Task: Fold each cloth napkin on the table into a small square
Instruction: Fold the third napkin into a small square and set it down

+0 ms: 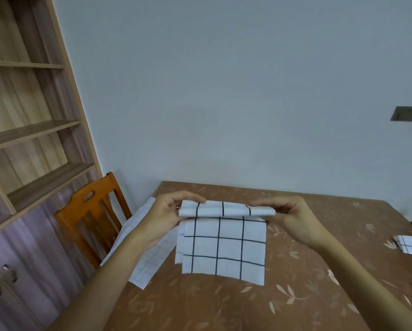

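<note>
Three napkins in view: a white cloth napkin with dark grid lines (224, 244) held up, a small folded checked square (409, 244) near the right table edge, a pale checked cloth (150, 254) lying flat at the left
Done: the small square, by its look
In progress: the gridded napkin hangs over the brown leaf-patterned table (295, 295), layered, its top doubled over
Grip: the left hand (166, 211) and the right hand (293, 218) each pinch one end of the top fold
Left: finish this fold, then the flat cloth
Edges: the flat cloth seems to overhang beside the orange wooden chair (90, 216)
Room: bare tabletop near and right of the hands
</note>
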`<state>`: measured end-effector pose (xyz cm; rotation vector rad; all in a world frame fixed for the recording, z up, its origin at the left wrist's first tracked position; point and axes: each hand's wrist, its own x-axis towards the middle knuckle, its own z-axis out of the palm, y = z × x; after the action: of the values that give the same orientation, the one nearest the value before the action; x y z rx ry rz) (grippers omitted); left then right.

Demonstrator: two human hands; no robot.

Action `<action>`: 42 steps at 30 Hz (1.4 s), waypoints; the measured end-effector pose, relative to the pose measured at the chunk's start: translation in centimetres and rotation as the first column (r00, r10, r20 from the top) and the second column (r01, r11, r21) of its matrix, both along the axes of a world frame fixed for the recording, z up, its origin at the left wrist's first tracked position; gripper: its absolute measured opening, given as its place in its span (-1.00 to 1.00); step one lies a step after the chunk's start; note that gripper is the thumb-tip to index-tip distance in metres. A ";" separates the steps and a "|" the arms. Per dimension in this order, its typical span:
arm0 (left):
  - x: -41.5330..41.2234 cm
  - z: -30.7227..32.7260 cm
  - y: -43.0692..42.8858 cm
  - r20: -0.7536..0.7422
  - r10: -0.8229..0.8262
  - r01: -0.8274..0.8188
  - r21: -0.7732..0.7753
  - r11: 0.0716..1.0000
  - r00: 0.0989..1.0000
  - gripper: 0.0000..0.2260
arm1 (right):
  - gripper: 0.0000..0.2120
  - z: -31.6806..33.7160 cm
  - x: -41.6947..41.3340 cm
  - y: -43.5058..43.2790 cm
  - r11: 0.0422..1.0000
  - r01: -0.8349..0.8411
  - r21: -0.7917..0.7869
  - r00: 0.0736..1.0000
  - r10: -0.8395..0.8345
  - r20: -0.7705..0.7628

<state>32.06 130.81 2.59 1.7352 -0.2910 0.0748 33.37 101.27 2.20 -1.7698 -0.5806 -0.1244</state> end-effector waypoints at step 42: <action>-0.4 -0.4 0.9 -0.028 -0.017 0.017 0.022 1.000 0.999 -0.78 | -0.77 0.3 -0.6 -0.2 0.997 0.025 0.073 0.999 -0.023 -0.035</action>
<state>31.68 131.71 2.23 1.7540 -0.2867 0.0350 32.72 101.11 2.55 -1.7050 -0.5241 -0.1301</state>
